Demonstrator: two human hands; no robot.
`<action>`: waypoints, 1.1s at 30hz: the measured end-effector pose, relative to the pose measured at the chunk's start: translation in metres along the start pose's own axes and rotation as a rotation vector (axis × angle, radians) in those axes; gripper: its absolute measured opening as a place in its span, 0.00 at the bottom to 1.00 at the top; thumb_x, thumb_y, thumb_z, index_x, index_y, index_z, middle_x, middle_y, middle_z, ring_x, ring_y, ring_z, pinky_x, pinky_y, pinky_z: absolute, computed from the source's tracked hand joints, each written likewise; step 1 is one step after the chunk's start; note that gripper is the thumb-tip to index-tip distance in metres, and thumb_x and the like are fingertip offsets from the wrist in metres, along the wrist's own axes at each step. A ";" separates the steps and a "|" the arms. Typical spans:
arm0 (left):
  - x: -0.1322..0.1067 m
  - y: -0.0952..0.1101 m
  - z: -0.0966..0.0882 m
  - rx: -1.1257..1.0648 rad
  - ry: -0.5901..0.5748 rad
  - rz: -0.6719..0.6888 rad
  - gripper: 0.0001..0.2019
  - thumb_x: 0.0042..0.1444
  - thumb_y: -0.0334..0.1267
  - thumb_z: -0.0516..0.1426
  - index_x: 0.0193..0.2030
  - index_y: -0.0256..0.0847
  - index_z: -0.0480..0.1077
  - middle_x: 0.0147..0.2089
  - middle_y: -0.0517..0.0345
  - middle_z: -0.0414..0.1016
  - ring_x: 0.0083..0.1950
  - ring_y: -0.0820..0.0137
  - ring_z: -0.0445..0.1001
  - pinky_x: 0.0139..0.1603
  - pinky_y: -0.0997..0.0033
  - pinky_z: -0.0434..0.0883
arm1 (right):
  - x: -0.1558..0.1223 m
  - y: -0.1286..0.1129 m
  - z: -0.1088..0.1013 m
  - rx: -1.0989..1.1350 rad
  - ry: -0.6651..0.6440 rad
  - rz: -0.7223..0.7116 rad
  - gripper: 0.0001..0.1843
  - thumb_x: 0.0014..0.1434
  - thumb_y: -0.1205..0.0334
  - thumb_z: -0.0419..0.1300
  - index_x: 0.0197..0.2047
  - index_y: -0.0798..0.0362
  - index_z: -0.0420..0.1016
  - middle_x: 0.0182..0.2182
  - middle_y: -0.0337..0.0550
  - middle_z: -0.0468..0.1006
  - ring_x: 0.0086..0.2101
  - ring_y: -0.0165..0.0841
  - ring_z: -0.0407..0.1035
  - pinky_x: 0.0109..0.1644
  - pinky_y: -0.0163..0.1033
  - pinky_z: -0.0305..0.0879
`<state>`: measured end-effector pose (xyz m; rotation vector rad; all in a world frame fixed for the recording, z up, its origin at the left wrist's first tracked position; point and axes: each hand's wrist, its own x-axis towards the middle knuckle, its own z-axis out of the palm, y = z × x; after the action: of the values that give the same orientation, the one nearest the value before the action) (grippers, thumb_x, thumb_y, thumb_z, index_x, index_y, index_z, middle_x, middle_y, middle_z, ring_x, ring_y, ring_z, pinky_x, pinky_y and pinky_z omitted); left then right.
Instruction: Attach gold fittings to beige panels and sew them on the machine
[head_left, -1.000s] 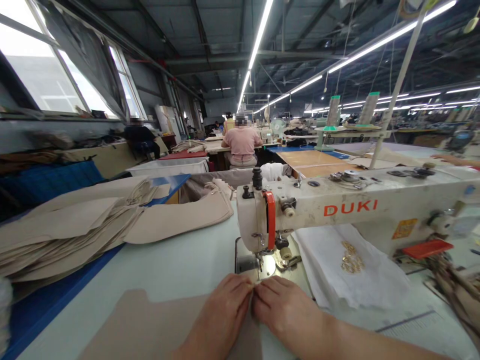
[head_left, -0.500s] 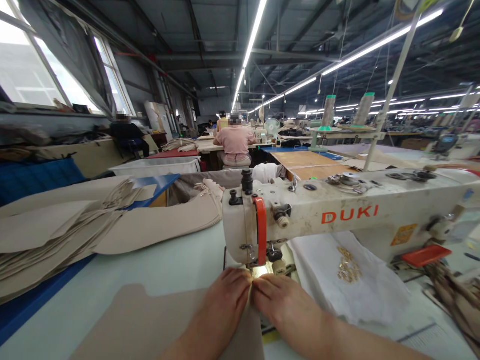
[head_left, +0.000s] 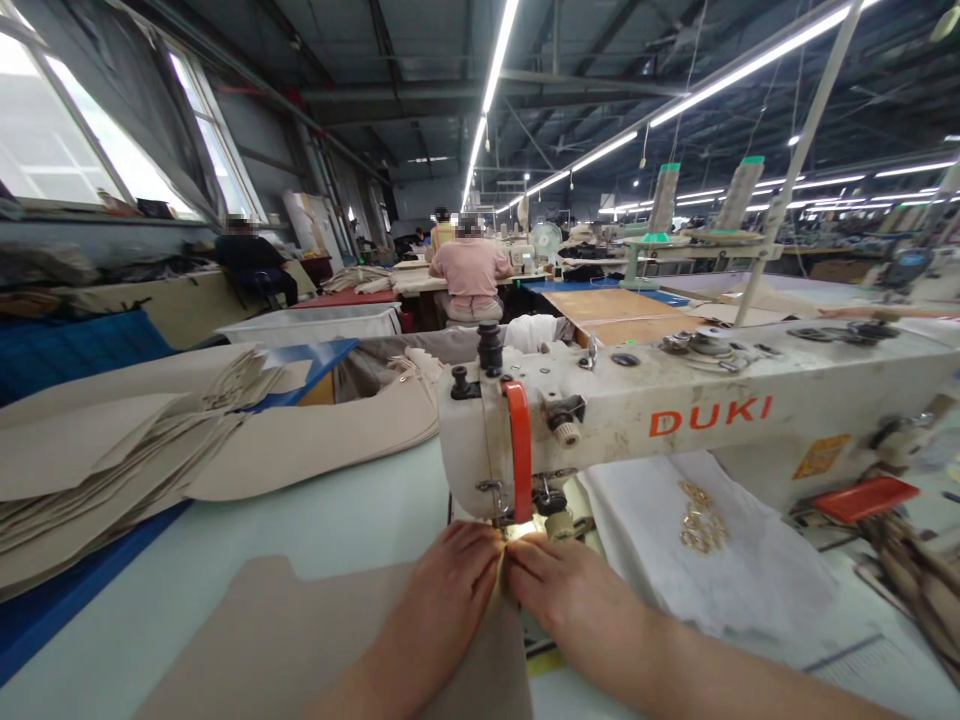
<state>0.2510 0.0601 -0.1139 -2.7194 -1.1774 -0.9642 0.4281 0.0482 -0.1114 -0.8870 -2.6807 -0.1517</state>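
Observation:
A white DUKI sewing machine (head_left: 675, 415) stands on the pale table (head_left: 315, 545). A beige fabric piece (head_left: 300, 640) lies in front of it, its edge reaching the needle area. My left hand (head_left: 446, 590) and my right hand (head_left: 566, 595) press side by side on that fabric just below the presser foot (head_left: 521, 520). Their fingertips meet and pinch the fabric edge. The needle itself is mostly hidden behind my fingers.
A stack of beige cut pieces (head_left: 112, 460) lies at the left on a blue surface. A white cloth with gold metal rings (head_left: 701, 530) sits under the machine arm. Thread cones (head_left: 664, 200) stand behind. A person in pink (head_left: 471, 280) sits farther back.
The view has shifted slightly; my hands have stayed together on the fabric and sit a little closer under the machine head.

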 end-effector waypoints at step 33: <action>-0.005 0.005 -0.008 -0.022 -0.055 -0.105 0.10 0.58 0.24 0.53 0.41 0.37 0.74 0.42 0.53 0.79 0.45 0.64 0.75 0.50 0.60 0.75 | -0.010 -0.007 -0.006 0.056 0.034 -0.069 0.06 0.62 0.66 0.60 0.43 0.58 0.73 0.41 0.45 0.78 0.46 0.35 0.70 0.54 0.39 0.64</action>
<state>0.2477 0.0509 -0.1095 -2.7428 -1.3396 -0.9235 0.4328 0.0358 -0.1093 -0.7690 -2.6720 -0.1062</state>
